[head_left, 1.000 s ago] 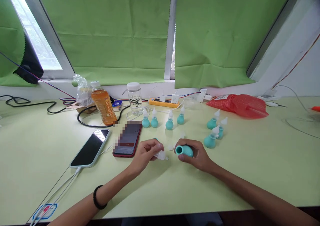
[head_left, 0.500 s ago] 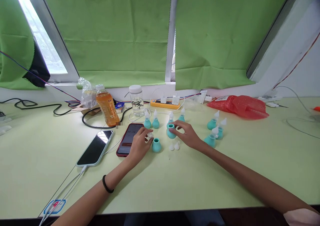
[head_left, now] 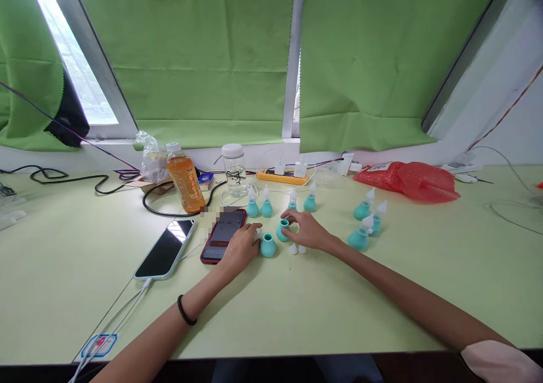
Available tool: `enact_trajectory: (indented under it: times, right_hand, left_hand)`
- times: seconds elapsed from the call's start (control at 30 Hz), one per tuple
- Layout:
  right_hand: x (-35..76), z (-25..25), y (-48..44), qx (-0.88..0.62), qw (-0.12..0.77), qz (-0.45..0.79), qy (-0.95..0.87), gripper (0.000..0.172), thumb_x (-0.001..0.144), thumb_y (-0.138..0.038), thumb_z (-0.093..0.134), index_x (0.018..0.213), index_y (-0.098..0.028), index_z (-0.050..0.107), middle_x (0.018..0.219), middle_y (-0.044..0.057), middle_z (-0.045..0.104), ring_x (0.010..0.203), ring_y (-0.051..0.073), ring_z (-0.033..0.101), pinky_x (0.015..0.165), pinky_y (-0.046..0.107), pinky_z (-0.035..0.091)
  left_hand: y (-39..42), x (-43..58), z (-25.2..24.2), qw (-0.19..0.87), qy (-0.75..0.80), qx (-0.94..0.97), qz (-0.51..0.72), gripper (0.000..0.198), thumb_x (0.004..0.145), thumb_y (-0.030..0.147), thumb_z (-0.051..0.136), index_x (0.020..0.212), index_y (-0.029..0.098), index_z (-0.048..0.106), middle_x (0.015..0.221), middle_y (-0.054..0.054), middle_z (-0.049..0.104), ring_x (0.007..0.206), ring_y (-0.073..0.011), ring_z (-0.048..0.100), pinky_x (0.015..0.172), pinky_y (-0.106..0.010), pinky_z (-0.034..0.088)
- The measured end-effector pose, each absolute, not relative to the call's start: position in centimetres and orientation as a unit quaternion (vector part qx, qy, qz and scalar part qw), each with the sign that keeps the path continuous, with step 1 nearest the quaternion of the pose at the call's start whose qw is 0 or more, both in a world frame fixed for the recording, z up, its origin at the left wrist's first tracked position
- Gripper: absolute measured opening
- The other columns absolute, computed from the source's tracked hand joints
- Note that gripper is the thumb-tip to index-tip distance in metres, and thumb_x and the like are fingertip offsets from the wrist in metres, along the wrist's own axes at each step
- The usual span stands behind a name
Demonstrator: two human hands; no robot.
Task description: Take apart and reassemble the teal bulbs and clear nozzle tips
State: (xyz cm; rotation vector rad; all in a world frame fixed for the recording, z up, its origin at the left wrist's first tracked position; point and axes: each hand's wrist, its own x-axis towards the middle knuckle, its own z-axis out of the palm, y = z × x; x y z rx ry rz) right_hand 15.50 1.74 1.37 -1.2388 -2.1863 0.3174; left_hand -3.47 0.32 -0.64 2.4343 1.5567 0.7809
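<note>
My right hand [head_left: 309,231] grips a teal squeeze bulb [head_left: 282,231] between thumb and fingers, its dark open mouth facing up and towards the left. My left hand [head_left: 242,248] is closed round a small clear tip [head_left: 258,233], mostly hidden by the fingers. Just right of that hand, another teal bulb [head_left: 268,247] stands open-mouthed on the table. Two small white tips [head_left: 293,249] lie below my right hand. Behind, several teal bulbs with clear tips fitted [head_left: 266,203] stand in a row; three more [head_left: 360,238] are grouped on the right.
A red-cased phone [head_left: 217,241] lies partly under my left hand, with a second phone [head_left: 164,252] on a cable to its left. Farther back are an orange drink bottle [head_left: 185,182], a clear jar [head_left: 234,173], a yellow power strip [head_left: 282,177] and a red plastic bag [head_left: 409,180].
My right hand has brought the held bulb slightly left and lower, tilting its mouth leftwards. My left hand has turned more palm-down and stays beside the standing bulb. The view has shifted slightly.
</note>
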Motion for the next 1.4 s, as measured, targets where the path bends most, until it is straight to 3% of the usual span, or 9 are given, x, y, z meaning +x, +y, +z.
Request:
enact_trajectory:
  times: [0.1, 0.27, 0.4, 0.67, 0.83, 0.9, 1.07, 1.4]
  right_hand:
    - [15.6, 1.7, 1.6, -0.447, 0.342, 0.096, -0.821, 0.026, 0.067, -0.023, 0.053, 0.093, -0.017, 0.050, 0.089, 0.005, 0.059, 0.078, 0.017, 0.055, 0.071, 0.030, 0.043]
    - [16.3, 3.4, 0.9, -0.402, 0.435, 0.093, -0.801, 0.027, 0.069, -0.025, 0.054, 0.094, -0.017, 0.050, 0.085, 0.005, 0.059, 0.073, 0.015, 0.054, 0.068, 0.030, 0.044]
    - [16.6, 4.5, -1.5, -0.327, 0.400, 0.161, -0.841, 0.042, 0.066, -0.029, 0.059, 0.105, -0.019, 0.047, 0.087, 0.005, 0.059, 0.073, 0.014, 0.054, 0.064, 0.027, 0.045]
    - [17.0, 3.0, -4.2, -0.277, 0.376, 0.117, -0.876, 0.026, 0.072, -0.033, 0.054, 0.093, -0.018, 0.055, 0.068, 0.002, 0.058, 0.058, 0.011, 0.050, 0.056, 0.023, 0.042]
    - [19.2, 2.8, -4.1, -0.317, 0.352, 0.067, -0.878, 0.019, 0.072, -0.028, 0.052, 0.087, -0.016, 0.056, 0.065, 0.003, 0.055, 0.058, 0.012, 0.048, 0.054, 0.024, 0.040]
    - [20.3, 2.6, -4.0, -0.356, 0.330, 0.076, -0.871, 0.018, 0.070, -0.027, 0.053, 0.084, -0.016, 0.056, 0.063, 0.002, 0.055, 0.054, 0.011, 0.048, 0.053, 0.024, 0.040]
    - [22.1, 1.6, -4.0, -0.425, 0.209, 0.084, -0.877, 0.016, 0.067, -0.024, 0.052, 0.080, -0.016, 0.058, 0.060, 0.001, 0.056, 0.050, 0.011, 0.048, 0.051, 0.024, 0.039]
    - [22.2, 1.4, -3.4, -0.459, 0.139, -0.003, -0.877, 0.016, 0.068, -0.023, 0.047, 0.079, -0.019, 0.058, 0.070, 0.002, 0.059, 0.056, 0.014, 0.051, 0.051, 0.024, 0.033]
  left_hand:
    - [0.3, -3.5, -0.2, 0.085, 0.506, 0.799, 0.313, 0.027, 0.071, 0.014, 0.046, 0.097, 0.016, 0.051, 0.081, -0.005, 0.058, 0.065, -0.0143, 0.055, 0.061, -0.025, 0.045]
    - [-0.8, -3.4, 1.6, 0.080, 0.473, 0.714, 0.511, 0.021, 0.072, 0.029, 0.052, 0.090, 0.017, 0.051, 0.083, -0.003, 0.058, 0.067, -0.0118, 0.055, 0.061, -0.023, 0.046]
    - [-2.5, -2.2, 1.7, 0.100, 0.411, 0.725, 0.544, 0.018, 0.067, 0.032, 0.058, 0.078, 0.017, 0.054, 0.071, -0.001, 0.058, 0.060, -0.0107, 0.053, 0.059, -0.023, 0.046]
    - [-4.1, -0.7, 0.3, 0.127, 0.291, 0.810, 0.494, 0.018, 0.071, 0.029, 0.056, 0.083, 0.015, 0.054, 0.070, -0.004, 0.057, 0.065, -0.0130, 0.052, 0.058, -0.024, 0.044]
    - [-4.1, -0.9, 1.8, 0.018, 0.360, 0.828, 0.429, 0.036, 0.074, 0.034, 0.050, 0.105, 0.015, 0.043, 0.100, -0.010, 0.051, 0.093, -0.0207, 0.046, 0.074, -0.033, 0.041]
    - [-3.7, -0.9, 2.2, -0.014, 0.438, 0.829, 0.348, 0.043, 0.071, 0.039, 0.050, 0.108, 0.017, 0.042, 0.106, -0.011, 0.048, 0.099, -0.0246, 0.043, 0.072, -0.035, 0.042]
    - [-2.3, -1.5, 2.5, 0.054, 0.547, 0.824, 0.140, 0.040, 0.068, 0.032, 0.053, 0.106, 0.023, 0.044, 0.092, -0.006, 0.056, 0.077, -0.0219, 0.055, 0.058, -0.028, 0.041]
    - [1.2, -1.9, 2.0, 0.078, 0.514, 0.832, 0.193, 0.038, 0.066, 0.030, 0.054, 0.102, 0.021, 0.047, 0.085, -0.005, 0.058, 0.073, -0.0208, 0.055, 0.057, -0.026, 0.038]
